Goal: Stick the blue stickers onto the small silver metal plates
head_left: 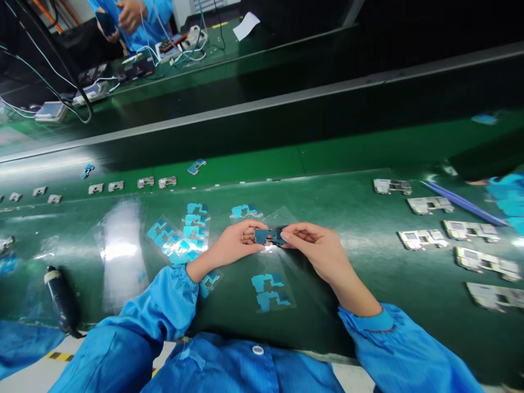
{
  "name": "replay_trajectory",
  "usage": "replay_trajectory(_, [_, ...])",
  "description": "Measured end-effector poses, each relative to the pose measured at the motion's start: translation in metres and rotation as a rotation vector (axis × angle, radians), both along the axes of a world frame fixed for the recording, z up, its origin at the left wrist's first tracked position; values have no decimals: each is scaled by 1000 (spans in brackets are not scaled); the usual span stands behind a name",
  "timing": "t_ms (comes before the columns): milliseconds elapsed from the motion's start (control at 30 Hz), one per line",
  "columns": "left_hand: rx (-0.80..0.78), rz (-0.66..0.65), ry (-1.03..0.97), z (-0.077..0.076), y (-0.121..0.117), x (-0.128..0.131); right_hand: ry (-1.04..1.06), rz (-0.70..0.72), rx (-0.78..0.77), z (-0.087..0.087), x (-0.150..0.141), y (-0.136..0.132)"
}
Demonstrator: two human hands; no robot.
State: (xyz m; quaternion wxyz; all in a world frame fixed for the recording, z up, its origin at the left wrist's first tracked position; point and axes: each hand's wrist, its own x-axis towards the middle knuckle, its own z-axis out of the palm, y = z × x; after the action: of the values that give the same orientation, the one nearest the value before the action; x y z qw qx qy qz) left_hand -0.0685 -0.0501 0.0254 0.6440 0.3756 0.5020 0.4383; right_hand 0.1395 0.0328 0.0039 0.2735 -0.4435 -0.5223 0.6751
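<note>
Between my hands, just above the green bench, is a small dark-blue circuit board (262, 236) with a notched outline. My left hand (237, 240) is closed on its left end, thumb below and fingers above. At the board's right end my right hand (313, 245) pinches it between thumb and fingertips. Closer to me lies a clear sheet with blue notched stickers (268, 292). Several more sheets of blue stickers (194, 221) overlap left of my left hand. Another blue sticker piece (244, 210) lies behind my hands.
Silvery circuit boards (423, 238) lie in a group at the right, near a purple strip (464, 203). More boards (117, 186) line the back left. Clear film (123, 254) and a black-handled tool (61, 300) are at left. Across the bench, a person in blue (143, 22) holds something dark.
</note>
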Motion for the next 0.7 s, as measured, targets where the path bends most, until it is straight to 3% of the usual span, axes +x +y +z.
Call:
replay_trajectory(467, [3,14,5,3,-1,1,21,-16,5,8,-2,1])
replay_trajectory(700, [11,15,9,-3,-1,0,20,-24,9,8,-2,1])
